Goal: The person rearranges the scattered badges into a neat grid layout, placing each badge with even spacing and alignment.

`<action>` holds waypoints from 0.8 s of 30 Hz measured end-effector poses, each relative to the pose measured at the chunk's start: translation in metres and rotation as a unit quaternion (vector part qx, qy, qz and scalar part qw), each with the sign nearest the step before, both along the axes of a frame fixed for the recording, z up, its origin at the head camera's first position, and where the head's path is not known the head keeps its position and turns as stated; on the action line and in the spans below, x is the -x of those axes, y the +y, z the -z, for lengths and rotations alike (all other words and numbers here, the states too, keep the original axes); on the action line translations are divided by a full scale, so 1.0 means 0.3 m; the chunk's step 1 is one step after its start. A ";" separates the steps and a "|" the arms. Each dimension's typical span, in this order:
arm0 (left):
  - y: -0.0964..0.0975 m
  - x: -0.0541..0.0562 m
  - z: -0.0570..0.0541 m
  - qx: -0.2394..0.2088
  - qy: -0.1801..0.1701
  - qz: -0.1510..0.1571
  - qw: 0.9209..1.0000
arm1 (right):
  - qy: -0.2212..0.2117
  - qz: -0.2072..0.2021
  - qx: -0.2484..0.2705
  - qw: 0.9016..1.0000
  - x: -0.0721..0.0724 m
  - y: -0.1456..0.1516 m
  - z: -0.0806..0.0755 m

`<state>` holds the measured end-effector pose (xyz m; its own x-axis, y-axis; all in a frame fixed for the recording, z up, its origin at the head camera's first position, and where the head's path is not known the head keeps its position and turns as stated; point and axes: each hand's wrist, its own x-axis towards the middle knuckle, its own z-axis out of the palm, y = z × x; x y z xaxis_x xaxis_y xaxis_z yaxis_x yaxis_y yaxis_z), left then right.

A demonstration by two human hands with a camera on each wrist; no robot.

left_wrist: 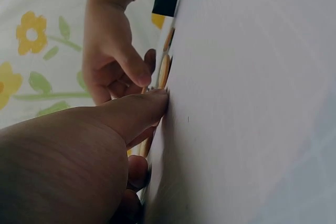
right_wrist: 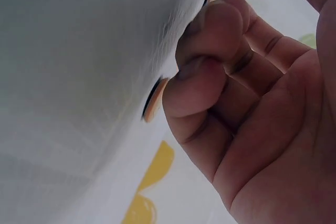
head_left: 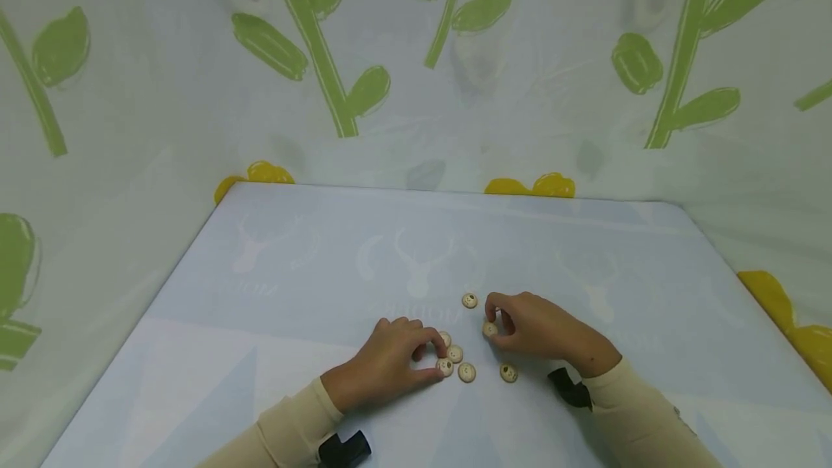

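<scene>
Several small round wooden discs with dark markings lie on the pale tabletop, in front of and between the two hands. My left hand (head_left: 393, 358) pinches one disc (head_left: 445, 367) between thumb and index finger, low at the table. Close beside it are another disc (head_left: 455, 354) and a lower one (head_left: 466, 372). To the right, my right hand (head_left: 536, 323) holds a disc (head_left: 490, 329) between its thumb and curled forefinger. A separate disc (head_left: 470, 300) lies beyond the hands, and one (head_left: 509, 373) sits nearer me. In the right wrist view, a disc (right_wrist: 154, 99) shows a dark underside.
The light blue and white tabletop (head_left: 292, 266) has faint deer-head prints. Behind it hangs a white cloth (head_left: 195, 92) with green leaves and yellow flowers. A black wrist mount (head_left: 344, 449) is on the left sleeve, another (head_left: 570, 388) on the right.
</scene>
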<state>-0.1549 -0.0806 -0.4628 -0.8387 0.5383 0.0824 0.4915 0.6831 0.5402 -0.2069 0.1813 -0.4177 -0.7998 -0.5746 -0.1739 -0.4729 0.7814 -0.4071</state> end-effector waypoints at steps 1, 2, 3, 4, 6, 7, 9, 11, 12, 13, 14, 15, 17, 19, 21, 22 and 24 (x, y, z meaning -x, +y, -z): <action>0.001 0.001 -0.001 -0.001 0.003 0.000 1.000 | 0.002 0.003 0.001 1.000 0.003 0.003 -0.001; 0.001 0.002 -0.002 -0.002 0.005 0.000 1.000 | 0.002 0.006 0.002 1.000 0.006 0.006 -0.001; 0.001 0.002 -0.001 -0.003 0.006 0.000 1.000 | 0.000 0.010 0.003 1.000 0.008 0.009 -0.001; 0.001 0.002 -0.001 -0.004 0.006 0.001 1.000 | -0.003 0.012 0.004 1.000 0.011 0.011 0.000; 0.001 0.002 0.000 -0.005 0.004 0.001 1.000 | -0.008 0.016 0.005 1.000 0.015 0.017 0.002; 0.001 0.002 0.000 -0.003 0.002 0.001 1.000 | -0.011 0.020 0.005 1.000 0.016 0.020 0.003; 0.002 0.003 0.000 -0.001 0.000 0.001 1.000 | -0.010 0.027 0.003 1.000 0.018 0.027 0.004; 0.002 0.003 -0.002 0.001 -0.001 0.000 1.000 | -0.005 0.034 0.000 0.999 0.021 0.031 0.005; 0.002 0.003 -0.002 0.002 0.000 -0.001 1.000 | -0.003 0.037 -0.001 0.999 0.023 0.033 0.006; 0.002 0.003 -0.002 0.002 -0.001 -0.002 1.000 | -0.003 0.041 -0.002 0.999 0.025 0.035 0.006; 0.002 0.003 -0.002 0.001 -0.002 -0.002 1.000 | -0.003 0.043 -0.004 0.999 0.027 0.037 0.007; 0.001 0.003 -0.002 0.001 -0.002 -0.002 1.000 | -0.005 0.045 -0.006 0.999 0.029 0.038 0.008; 0.000 0.003 -0.001 -0.001 -0.003 -0.001 1.000 | -0.010 0.048 -0.009 0.999 0.031 0.040 0.009; 0.000 0.002 0.001 -0.001 -0.004 0.000 1.000 | -0.016 0.051 -0.012 0.999 0.034 0.044 0.012; -0.001 0.001 0.002 -0.001 -0.003 0.001 1.000 | -0.018 0.054 -0.011 0.998 0.035 0.047 0.013; -0.001 0.001 0.002 -0.002 -0.003 0.001 1.000 | -0.019 0.055 -0.010 0.998 0.035 0.049 0.014; -0.002 0.000 0.003 -0.003 -0.003 0.001 1.000 | -0.018 0.056 -0.007 0.998 0.037 0.053 0.016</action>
<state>-0.1549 -0.0812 -0.4637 -0.8385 0.5389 0.0809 0.4895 0.6796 0.5463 -0.2179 0.1971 -0.4224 -0.8516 -0.4796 -0.2115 -0.3678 0.8343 -0.4106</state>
